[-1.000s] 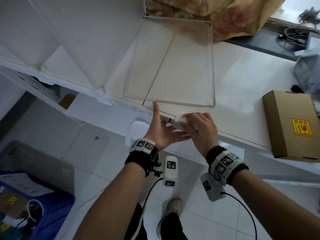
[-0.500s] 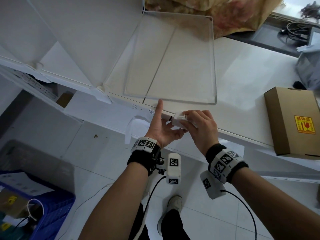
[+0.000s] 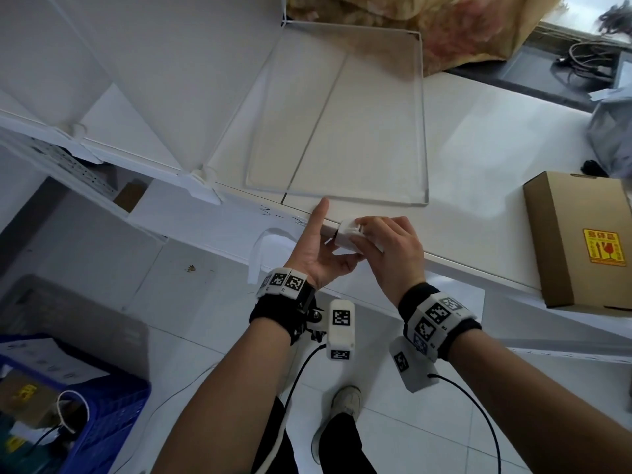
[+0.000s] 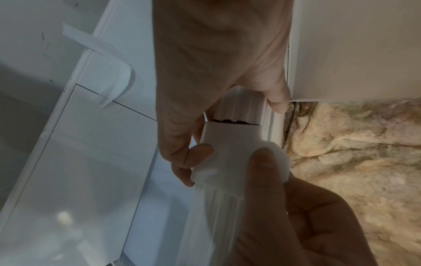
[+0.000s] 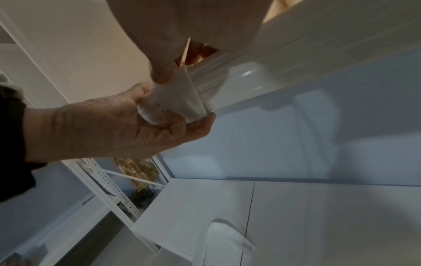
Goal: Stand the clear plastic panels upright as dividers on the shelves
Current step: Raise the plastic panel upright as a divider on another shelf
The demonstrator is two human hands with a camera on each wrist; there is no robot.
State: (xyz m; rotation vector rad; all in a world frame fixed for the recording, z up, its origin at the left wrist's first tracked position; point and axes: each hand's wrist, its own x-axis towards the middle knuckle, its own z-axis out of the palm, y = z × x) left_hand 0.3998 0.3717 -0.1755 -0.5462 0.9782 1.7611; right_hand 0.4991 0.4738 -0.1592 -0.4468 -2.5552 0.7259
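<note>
Both hands hold a small white plastic clip [image 3: 347, 236] on the white shelf's front edge [image 3: 444, 260]: right hand [image 3: 393, 251] pinching, left hand [image 3: 319, 254] cupping, forefinger straight toward 12 o'clock, where the clear plastic panel [image 3: 355, 131] stands

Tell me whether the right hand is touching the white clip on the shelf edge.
Touching. The head view shows the right hand with its fingers curled over the white clip.

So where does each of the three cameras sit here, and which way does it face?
Head: on the head, facing down at the shelf, clear panel, both hands and a shoe.
Left wrist: under the left hand, facing the white clip.
Right wrist: under the right hand, facing the clip from below.
All three show the clip.
</note>
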